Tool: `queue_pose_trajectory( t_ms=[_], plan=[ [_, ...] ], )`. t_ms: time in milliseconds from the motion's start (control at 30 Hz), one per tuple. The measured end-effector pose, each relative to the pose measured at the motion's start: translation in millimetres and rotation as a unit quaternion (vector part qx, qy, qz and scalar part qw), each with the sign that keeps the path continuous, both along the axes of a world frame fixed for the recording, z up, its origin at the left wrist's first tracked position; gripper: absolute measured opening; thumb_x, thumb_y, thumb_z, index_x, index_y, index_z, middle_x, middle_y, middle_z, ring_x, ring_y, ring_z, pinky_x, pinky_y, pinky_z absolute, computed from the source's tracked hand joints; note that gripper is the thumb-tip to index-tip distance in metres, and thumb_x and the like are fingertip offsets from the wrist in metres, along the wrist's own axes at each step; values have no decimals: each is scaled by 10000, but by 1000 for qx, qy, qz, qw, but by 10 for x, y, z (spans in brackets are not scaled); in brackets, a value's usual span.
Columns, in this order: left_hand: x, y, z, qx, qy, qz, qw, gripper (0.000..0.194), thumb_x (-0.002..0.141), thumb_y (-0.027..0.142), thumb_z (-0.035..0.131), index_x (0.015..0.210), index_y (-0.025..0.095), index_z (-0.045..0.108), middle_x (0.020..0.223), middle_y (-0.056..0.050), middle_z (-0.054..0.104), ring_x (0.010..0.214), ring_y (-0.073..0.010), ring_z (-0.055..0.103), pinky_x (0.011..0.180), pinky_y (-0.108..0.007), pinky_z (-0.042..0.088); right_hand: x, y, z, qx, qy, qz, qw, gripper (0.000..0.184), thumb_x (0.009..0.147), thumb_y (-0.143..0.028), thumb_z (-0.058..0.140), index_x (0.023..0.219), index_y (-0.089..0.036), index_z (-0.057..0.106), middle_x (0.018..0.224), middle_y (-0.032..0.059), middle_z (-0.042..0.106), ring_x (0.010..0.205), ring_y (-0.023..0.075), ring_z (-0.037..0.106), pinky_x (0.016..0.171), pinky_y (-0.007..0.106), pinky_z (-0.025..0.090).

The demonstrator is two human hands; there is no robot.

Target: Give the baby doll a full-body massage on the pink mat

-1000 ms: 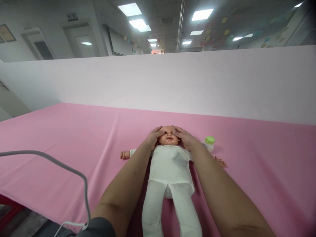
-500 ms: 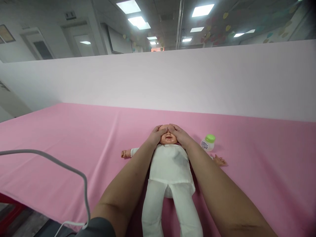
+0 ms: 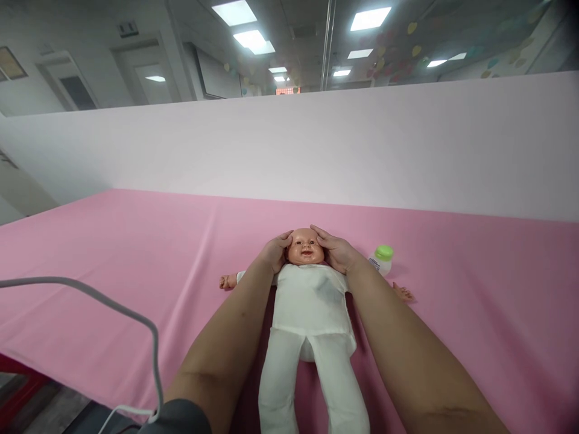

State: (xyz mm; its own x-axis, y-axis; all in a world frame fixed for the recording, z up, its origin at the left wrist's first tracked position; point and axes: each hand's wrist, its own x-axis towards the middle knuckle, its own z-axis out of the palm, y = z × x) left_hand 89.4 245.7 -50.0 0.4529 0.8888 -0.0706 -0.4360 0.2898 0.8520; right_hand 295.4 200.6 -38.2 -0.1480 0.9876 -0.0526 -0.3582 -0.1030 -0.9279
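A baby doll (image 3: 311,301) in a white top and white trousers lies on its back, head away from me, arms spread to the sides. My left hand (image 3: 277,251) cups the left side of its head, thumb by the temple. On the opposite side my right hand (image 3: 338,249) curves round the head, its thumb near the doll's eye and its fingers reaching towards the crown. The doll's face shows between my two hands. Some of my fingers are hidden beside and behind the head.
A small clear jar with a green lid (image 3: 383,258) stands right of my right forearm. Pink cloth (image 3: 136,259) covers the table before a white partition (image 3: 289,150). A grey cable (image 3: 113,310) loops by my left elbow.
Half a second ago my thumbs met over the doll's eyes. Now both hands have slid outward to the sides of the head, and the face is uncovered.
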Motion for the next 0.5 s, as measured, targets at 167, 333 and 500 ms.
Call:
queue_pose_trajectory(
  t_ms=[167, 333, 500],
  plan=[
    [-1, -54, 74, 30, 3, -28, 999, 487, 786, 301, 853, 1230, 167, 705, 1262, -174, 742, 1187, -339, 707, 1113, -516, 520, -1, -50, 58, -2, 0, 16, 1000, 711, 878, -346, 774, 1545, -316, 531, 1628, 70, 513, 1471, 266, 524, 1193, 448, 481],
    [-1, -81, 145, 52, 41, -54, 996, 578, 744, 274, 905, 1261, 141, 682, 1217, -197, 752, 1078, -343, 743, 1040, -526, 561, -63, -80, 146, -16, -1, 11, 1000, 853, 808, -244, 846, 1578, -265, 480, 1622, 116, 510, 1392, 288, 600, 1165, 425, 513],
    [6, -97, 170, 51, 100, -22, 993, 635, 712, 294, 937, 1272, 163, 667, 1246, -190, 750, 1113, -359, 741, 1018, -513, 584, -90, -119, 244, -8, -22, 28, 999, 854, 764, -217, 880, 1536, -263, 519, 1552, 125, 573, 1312, 302, 654, 1139, 470, 537]
  ],
)
